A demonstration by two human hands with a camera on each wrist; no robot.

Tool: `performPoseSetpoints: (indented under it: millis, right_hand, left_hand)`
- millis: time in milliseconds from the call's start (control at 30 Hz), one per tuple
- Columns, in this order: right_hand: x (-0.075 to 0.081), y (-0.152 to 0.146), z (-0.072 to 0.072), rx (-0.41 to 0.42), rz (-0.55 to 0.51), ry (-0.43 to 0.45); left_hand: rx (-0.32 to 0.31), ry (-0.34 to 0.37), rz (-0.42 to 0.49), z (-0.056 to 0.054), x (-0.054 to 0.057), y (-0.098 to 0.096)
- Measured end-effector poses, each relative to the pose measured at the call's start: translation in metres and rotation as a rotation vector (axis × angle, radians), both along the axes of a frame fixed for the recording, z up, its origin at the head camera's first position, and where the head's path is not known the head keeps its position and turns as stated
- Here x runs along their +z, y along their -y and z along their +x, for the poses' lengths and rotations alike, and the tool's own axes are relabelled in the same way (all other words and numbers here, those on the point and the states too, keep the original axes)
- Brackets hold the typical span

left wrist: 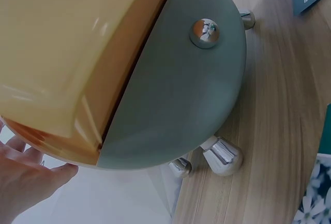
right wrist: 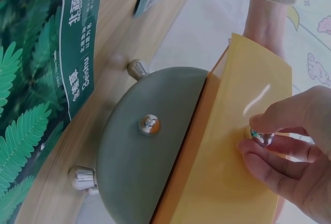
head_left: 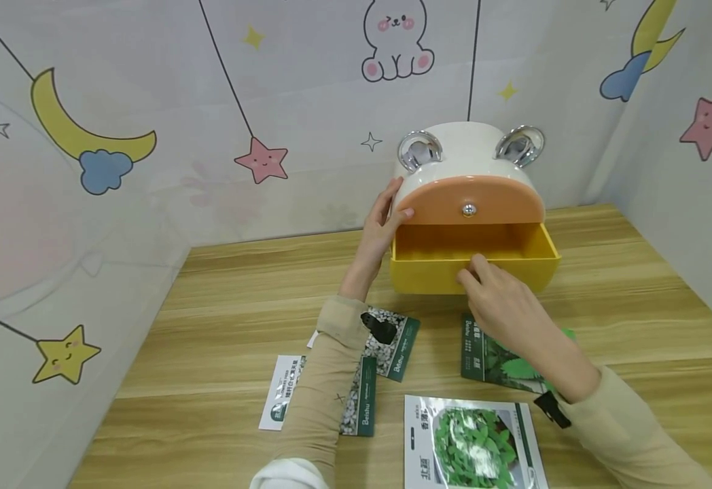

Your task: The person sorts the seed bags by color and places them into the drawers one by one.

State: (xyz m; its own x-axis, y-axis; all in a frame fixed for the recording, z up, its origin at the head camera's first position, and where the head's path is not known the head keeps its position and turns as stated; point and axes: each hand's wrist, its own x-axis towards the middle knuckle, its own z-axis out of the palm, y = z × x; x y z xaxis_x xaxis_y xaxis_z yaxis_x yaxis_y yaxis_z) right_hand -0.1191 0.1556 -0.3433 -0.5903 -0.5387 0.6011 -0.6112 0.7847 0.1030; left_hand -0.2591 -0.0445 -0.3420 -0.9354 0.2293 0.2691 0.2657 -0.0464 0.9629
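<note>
A small rounded cabinet (head_left: 472, 146) with a white shell and silver ears stands at the back of the table. Its yellow drawer (head_left: 432, 276) is pulled out, and the inside that shows is bare. My right hand (head_left: 511, 312) pinches the silver knob (right wrist: 261, 138) on the yellow drawer's front between thumb and fingers. Against the cabinet's left side rests my left hand (head_left: 376, 234), thumb toward the front edge and fingers extended. Above is a closed orange drawer (head_left: 432, 200) with its own knob; below, a closed grey-green drawer (left wrist: 173, 89).
Several seed packets lie on the wooden table: a white one with green leaves (head_left: 472, 441) in front, a green one (head_left: 493, 356) under my right forearm, and flower packets (head_left: 401, 346) near my left sleeve. A patterned curtain (head_left: 325, 102) hangs close behind the cabinet.
</note>
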Motion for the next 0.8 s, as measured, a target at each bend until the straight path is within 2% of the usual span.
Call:
performPoseSetpoints:
  millis: [800]
  right_hand:
    - [0.002,0.0,0.015,0.024,0.011,0.012]
  left_hand:
    - [0.006,-0.004,-0.026,-0.001,0.0,0.0]
